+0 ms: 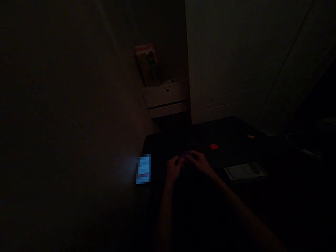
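In the dim light, my left hand [173, 167] and my right hand [198, 160] meet over a dark table [168, 141]. Between their fingertips is a small, dark purple lump [184, 154], partly covered by the fingers. Both hands are closed on it; its exact kind is too dark to tell. A red-orange piece [214, 146] lies on the table to the right of my right hand. Farther right is a smaller, paler orange piece [251, 137].
A glowing, pixelated screen [144, 169] stands at the table's left end, near the wall [99, 140]. A pale, flat printed item [246, 171] lies at the front right edge. Behind are a light drawer unit [168, 96], a red-topped package [147, 66] and a pale panel [236, 63].
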Action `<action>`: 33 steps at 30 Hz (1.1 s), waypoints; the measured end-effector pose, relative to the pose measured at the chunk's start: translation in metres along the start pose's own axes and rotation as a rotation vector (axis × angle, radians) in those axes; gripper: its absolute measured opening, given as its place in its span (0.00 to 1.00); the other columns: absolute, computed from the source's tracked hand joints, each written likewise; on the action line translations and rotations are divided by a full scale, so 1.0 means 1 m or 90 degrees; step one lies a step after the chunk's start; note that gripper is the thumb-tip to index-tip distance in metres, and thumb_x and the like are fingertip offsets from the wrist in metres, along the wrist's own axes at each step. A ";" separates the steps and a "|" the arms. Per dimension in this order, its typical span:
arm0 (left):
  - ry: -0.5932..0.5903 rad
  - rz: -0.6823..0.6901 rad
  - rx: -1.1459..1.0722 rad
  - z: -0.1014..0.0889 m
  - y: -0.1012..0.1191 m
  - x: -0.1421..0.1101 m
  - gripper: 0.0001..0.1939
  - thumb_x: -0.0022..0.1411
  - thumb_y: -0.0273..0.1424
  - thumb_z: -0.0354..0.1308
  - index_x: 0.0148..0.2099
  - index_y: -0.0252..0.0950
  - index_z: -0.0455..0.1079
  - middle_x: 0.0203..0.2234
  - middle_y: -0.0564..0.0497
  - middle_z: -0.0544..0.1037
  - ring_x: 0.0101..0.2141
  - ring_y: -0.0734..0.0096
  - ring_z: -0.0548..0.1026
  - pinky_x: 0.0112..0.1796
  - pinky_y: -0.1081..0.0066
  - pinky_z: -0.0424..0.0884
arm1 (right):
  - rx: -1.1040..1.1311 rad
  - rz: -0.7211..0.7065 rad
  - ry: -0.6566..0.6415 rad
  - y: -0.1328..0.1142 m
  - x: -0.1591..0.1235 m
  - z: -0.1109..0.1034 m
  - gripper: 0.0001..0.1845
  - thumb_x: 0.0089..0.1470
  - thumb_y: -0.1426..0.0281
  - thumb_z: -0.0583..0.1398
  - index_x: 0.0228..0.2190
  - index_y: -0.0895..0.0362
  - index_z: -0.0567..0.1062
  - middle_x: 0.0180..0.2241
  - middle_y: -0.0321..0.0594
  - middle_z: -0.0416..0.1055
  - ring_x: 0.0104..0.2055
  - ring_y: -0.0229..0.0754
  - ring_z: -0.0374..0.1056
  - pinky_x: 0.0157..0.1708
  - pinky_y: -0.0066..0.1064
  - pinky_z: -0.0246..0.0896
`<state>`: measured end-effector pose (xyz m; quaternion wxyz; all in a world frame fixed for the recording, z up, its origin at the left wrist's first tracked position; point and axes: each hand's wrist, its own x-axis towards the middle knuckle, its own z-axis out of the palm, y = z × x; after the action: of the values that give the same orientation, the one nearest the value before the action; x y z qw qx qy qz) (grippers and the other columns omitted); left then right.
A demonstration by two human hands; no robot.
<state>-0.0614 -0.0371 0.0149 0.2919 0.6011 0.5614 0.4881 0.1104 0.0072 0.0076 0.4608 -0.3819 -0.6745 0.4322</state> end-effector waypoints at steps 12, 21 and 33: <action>-0.027 -0.014 -0.038 0.000 0.005 0.000 0.17 0.60 0.45 0.62 0.34 0.35 0.76 0.26 0.53 0.76 0.30 0.69 0.72 0.33 0.72 0.65 | -0.035 0.003 -0.017 0.004 0.002 -0.001 0.17 0.56 0.55 0.62 0.34 0.56 0.80 0.32 0.39 0.79 0.36 0.46 0.73 0.36 0.33 0.66; -0.043 -0.022 -0.071 -0.001 0.004 0.001 0.14 0.59 0.41 0.62 0.29 0.35 0.73 0.24 0.54 0.73 0.29 0.71 0.70 0.32 0.73 0.64 | -0.012 0.006 -0.048 -0.006 0.000 -0.001 0.18 0.56 0.55 0.63 0.37 0.56 0.82 0.36 0.41 0.81 0.40 0.49 0.75 0.41 0.36 0.67; -0.018 -0.023 -0.089 0.001 0.010 0.000 0.16 0.59 0.44 0.63 0.36 0.34 0.78 0.31 0.48 0.80 0.35 0.64 0.77 0.38 0.69 0.70 | -0.031 -0.026 -0.025 0.005 0.001 -0.001 0.18 0.59 0.54 0.61 0.37 0.56 0.81 0.36 0.41 0.80 0.38 0.49 0.73 0.39 0.36 0.66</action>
<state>-0.0562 -0.0392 0.0234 0.3500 0.5755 0.5325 0.5126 0.1120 0.0105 0.0038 0.4468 -0.3706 -0.7015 0.4133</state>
